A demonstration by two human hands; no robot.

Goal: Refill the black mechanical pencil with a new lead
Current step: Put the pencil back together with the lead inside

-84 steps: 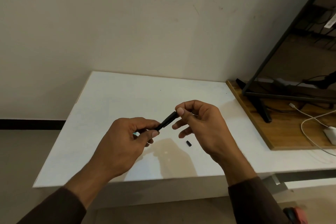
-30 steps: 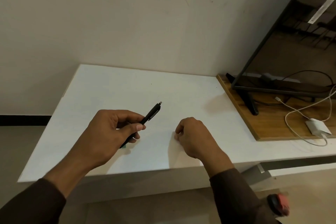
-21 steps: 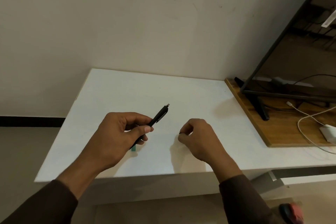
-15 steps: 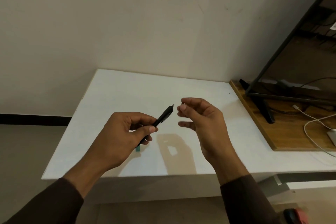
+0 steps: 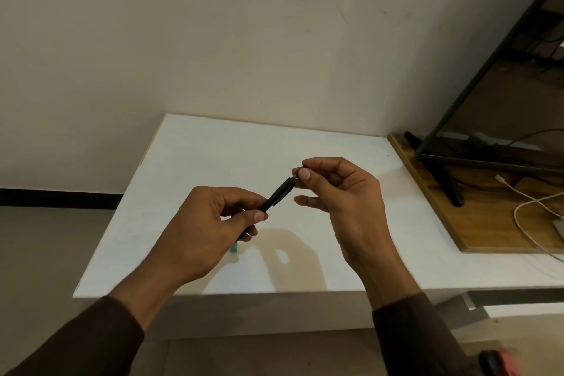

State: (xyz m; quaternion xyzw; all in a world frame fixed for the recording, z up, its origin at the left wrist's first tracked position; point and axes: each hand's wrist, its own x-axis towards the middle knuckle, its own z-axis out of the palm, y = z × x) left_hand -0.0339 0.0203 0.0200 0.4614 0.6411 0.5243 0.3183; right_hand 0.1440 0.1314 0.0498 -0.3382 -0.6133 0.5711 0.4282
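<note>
My left hand (image 5: 207, 229) grips the lower half of the black mechanical pencil (image 5: 279, 194) and holds it slanted up to the right above the white table (image 5: 213, 156). My right hand (image 5: 341, 192) is at the pencil's upper end. Its thumb and forefinger pinch a small dark cap (image 5: 293, 176) against that end, and its other fingers are curled loosely. My left hand hides the pencil's lower tip. A small teal object (image 5: 234, 248) lies on the table just under my left hand, partly hidden.
A wooden board (image 5: 488, 223) lies on the table's right side with a dark monitor (image 5: 488, 70) on a stand and a white cable (image 5: 525, 201). The wall stands behind the table. A red and black object (image 5: 500, 363) sits on the floor at the lower right.
My right hand went down to the table where the small black cap lay, closed on it, then rose to the pencil's upper end. My left hand kept hold of the pencil.
</note>
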